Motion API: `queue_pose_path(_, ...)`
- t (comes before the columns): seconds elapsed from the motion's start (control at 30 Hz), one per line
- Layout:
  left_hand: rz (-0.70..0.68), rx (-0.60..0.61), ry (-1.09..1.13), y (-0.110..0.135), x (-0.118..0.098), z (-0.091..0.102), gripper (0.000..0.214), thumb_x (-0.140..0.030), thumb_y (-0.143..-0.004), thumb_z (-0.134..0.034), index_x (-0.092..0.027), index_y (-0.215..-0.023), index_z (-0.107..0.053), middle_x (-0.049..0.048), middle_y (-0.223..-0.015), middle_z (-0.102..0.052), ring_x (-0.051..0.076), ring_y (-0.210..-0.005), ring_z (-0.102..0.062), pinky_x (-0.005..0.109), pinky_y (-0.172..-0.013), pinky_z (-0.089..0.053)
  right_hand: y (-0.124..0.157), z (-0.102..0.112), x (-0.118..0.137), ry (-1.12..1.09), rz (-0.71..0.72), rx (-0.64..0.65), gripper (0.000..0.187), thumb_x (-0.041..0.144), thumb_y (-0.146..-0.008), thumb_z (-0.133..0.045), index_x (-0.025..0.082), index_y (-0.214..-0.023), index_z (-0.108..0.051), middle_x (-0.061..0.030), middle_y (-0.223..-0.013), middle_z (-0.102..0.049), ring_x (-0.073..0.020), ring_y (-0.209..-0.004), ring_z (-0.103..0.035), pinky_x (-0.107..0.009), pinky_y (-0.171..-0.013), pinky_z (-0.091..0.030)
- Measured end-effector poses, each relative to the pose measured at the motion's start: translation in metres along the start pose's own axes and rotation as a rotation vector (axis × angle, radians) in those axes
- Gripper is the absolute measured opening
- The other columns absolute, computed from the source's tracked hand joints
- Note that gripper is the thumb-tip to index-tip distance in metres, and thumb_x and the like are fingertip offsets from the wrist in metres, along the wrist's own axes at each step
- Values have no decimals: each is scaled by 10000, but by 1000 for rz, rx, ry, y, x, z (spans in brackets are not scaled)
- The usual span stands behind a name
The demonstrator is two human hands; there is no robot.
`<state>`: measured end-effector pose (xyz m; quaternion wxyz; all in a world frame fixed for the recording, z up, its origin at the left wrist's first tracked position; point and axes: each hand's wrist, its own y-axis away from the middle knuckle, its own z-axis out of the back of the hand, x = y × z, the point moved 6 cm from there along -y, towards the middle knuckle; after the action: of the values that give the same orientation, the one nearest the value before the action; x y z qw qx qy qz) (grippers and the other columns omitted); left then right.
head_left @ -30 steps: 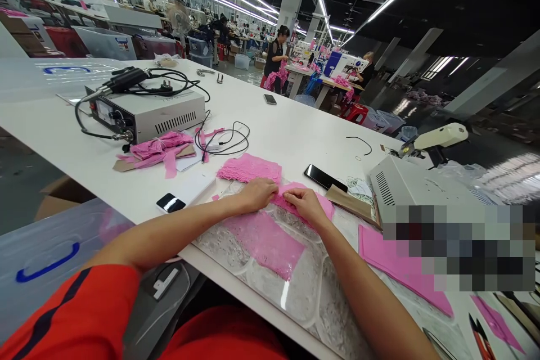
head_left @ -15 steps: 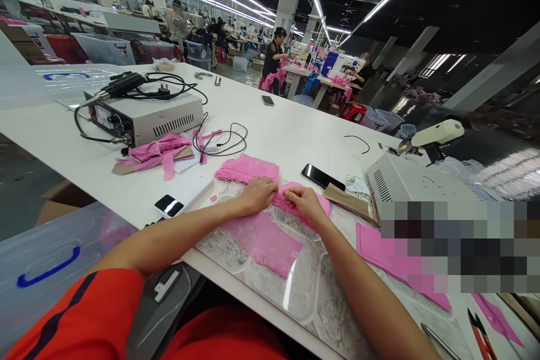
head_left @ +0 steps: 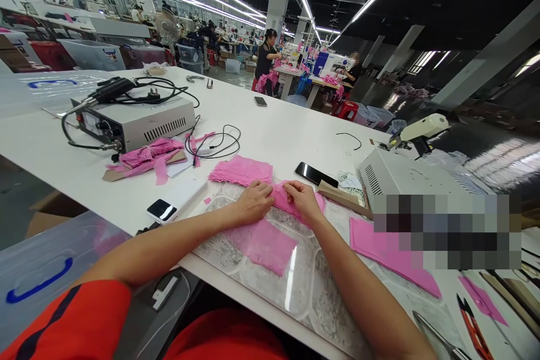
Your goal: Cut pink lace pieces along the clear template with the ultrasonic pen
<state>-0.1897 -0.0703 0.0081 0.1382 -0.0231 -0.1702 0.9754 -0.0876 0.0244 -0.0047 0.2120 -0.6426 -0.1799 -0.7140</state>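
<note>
My left hand point(head_left: 255, 202) is closed, its fingertips pressed together at the left edge of a pink fabric piece point(head_left: 286, 207). Close beside it, my right hand point(head_left: 302, 200) pinches the same fabric between thumb and fingers. Just beyond my left hand lies a stack of pink fabric pieces point(head_left: 242, 170) with ragged edges. Nearer to me, a single thin pink piece point(head_left: 270, 247) lies flat on a clear patterned mat point(head_left: 291, 287). My fingers hide part of the fabric they hold.
A grey box-shaped device point(head_left: 152, 121) with cables stands at the left, pink scraps point(head_left: 152, 154) before it. A black phone point(head_left: 316, 174) lies beyond my right hand. At right are folded pink fabric point(head_left: 392, 256), red-handled snips point(head_left: 475, 326) and a machine point(head_left: 415, 171). Coworkers sit farther back.
The whole view has shifted slightly to the right. Both hands stay at the same fabric, with only slight finger movement. The stack and the flat piece have not visibly moved.
</note>
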Motion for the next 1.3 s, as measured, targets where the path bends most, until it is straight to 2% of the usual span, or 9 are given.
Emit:
queue_pose_path(0.17, 123, -4, 23, 2, 1, 8, 230, -286, -921, -522, -163, -795, -671, 90, -901, -607, 222, -879, -551, 385, -817, -373, 0, 11, 3, -87, -3, -75, 357, 515, -604, -700, 181, -679, -602, 32, -557, -552, -95, -498, -492, -261, -508, -438)
queue_pose_path(0.37, 318, -39, 80, -27, -27, 4, 424, -554, -843, -585, -141, -878, -673, 116, -938, -610, 283, -933, -557, 432, -828, -395, 9, 26, 13, -146, 32, -189, 348, 499, -619, -702, 183, -723, -598, 11, -588, -604, -125, -535, -580, -275, -512, -516)
queue_pose_path(0.57, 385, -79, 125, -67, -54, -6, 207, -321, -880, -532, -148, -872, -646, 122, -953, -603, 278, -934, -548, 445, -819, -408, 34, 74, 31, -179, 117, -382, 369, 498, -647, -710, 178, -792, -594, -5, -630, -649, -152, -579, -648, -303, -556, -573)
queue_pose_path(0.7, 233, -72, 147, -75, -83, 2, 129, -215, -826, -548, -149, -888, -640, 132, -1006, -604, 281, -964, -535, 454, -849, -407, 85, 125, 29, -186, 141, -579, 345, 473, -683, -702, 173, -814, -593, -7, -648, -659, -146, -586, -665, -291, -574, -580)
queue_pose_path(0.83, -88, -5, 204, -50, -127, 5, 88, -180, -767, -581, -178, -835, -636, 85, -1010, -632, 243, -986, -541, 463, -1031, -323, 166, 164, -2, -92, 2, -742, 348, 485, -671, -700, 175, -795, -604, -28, -648, -677, -161, -540, -648, -301, -521, -556)
queue_pose_path(0.93, -318, 72, 264, -17, -152, 3, 72, -166, -749, -572, -201, -785, -624, 51, -938, -654, 211, -923, -569, 465, -1099, -266, 223, 176, -31, 132, -180, -729, 332, 514, -689, -643, 188, -730, -596, -38, -634, -675, -155, -467, -591, -293, -451, -482)
queue_pose_path(1.03, -509, 162, 331, 7, -163, 2, 169, -189, -741, -558, -202, -889, -639, 62, -979, -662, 215, -940, -589, 495, -1141, -205, 261, 179, -38, 479, -220, -680, 315, 513, -732, -587, 206, -664, -581, -17, -542, -616, -154, -465, -552, -294, -480, -428)
queue_pose_path(1.13, -525, 192, 421, 9, -161, 2, 277, -260, -810, -544, -210, -1067, -637, 80, -1135, -655, 220, -1056, -590, 461, -1152, -223, 271, 176, -28, 731, -152, -685, 295, 499, -777, -568, 209, -741, -604, 3, -537, -581, -149, -490, -541, -294, -531, -421)
queue_pose_path(1.3, -537, 224, 363, -2, -165, -11, 422, -399, -946, -480, -184, -1301, -554, 136, -1398, -521, 294, -1302, -465, 549, -1148, -217, 243, 157, -7, 1099, 111, -568, 222, 323, -843, -536, 195, -999, -630, -49, -793, -663, -161, -667, -603, -280, -621, -424)
